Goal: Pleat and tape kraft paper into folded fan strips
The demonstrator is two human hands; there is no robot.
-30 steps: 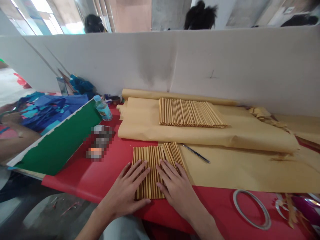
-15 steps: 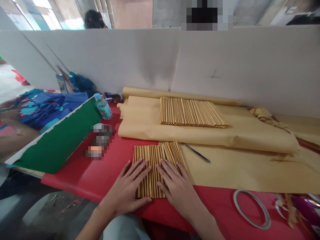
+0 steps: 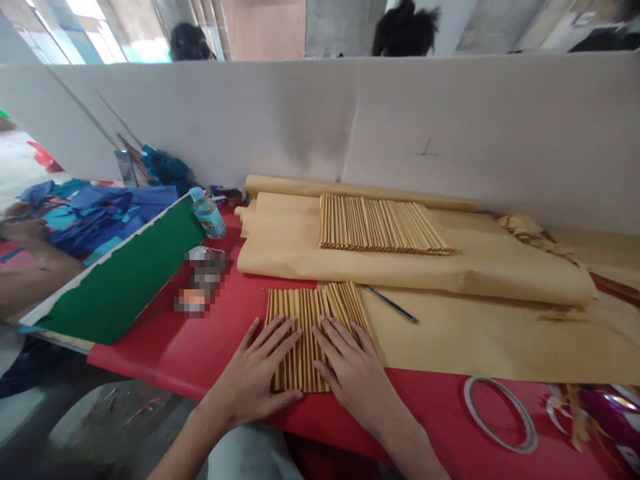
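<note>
Both palms rest on a piece of pleated brown paper [image 3: 303, 307] lying at the front of the red-covered table [image 3: 200, 353]. My left hand [image 3: 260, 373] lies flat over its left half, fingers extended and thumb stretched along the near edge. On the right half, my right hand [image 3: 353, 363] is spread with the fingertips pressing on the folds. The pleats at the top right fan apart slightly from the rest. Part of the paper is hidden under my hands. A slim metal pen-like tool [image 3: 393, 305] lies just to the right of it.
Behind is a larger pleated stack [image 3: 385, 225] on brown paper sheets [image 3: 425, 272]. A tape roll [image 3: 500, 413] lies at right. On the left are a plastic bottle [image 3: 207, 215], a green board [image 3: 125, 287], blue fabric [image 3: 110, 207] and another person's arm [image 3: 40, 267]. A white partition [image 3: 225, 113] closes the back.
My hands stay in place on the pleated paper. The view shifts very slightly, and the other person's hand at the left moves a little.
</note>
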